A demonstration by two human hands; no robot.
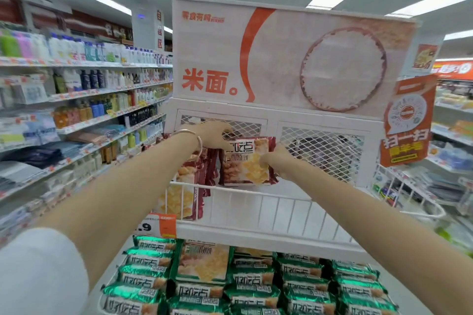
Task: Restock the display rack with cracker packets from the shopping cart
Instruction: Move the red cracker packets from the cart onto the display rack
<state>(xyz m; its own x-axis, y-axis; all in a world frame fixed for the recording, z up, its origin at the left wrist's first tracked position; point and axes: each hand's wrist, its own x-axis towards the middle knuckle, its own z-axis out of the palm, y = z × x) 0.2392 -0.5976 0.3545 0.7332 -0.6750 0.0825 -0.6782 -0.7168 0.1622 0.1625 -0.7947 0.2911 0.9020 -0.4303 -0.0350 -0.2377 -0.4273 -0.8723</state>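
A dark red cracker packet (247,161) stands upright in the top wire basket (258,202) of the white display rack (294,112). My left hand (213,135) grips its upper left corner from above. My right hand (277,160) pinches its right edge. Several more red packets (190,179) stand packed at the basket's left end, just left of the held one. The basket's right part holds nothing visible. The shopping cart is out of view.
Green cracker packets (250,281) fill the lower tier under the basket. An orange price tag (158,225) hangs on the basket's front left. Shelves of bottles (84,84) line the aisle at left. A side wire basket (409,197) with goods juts out at right.
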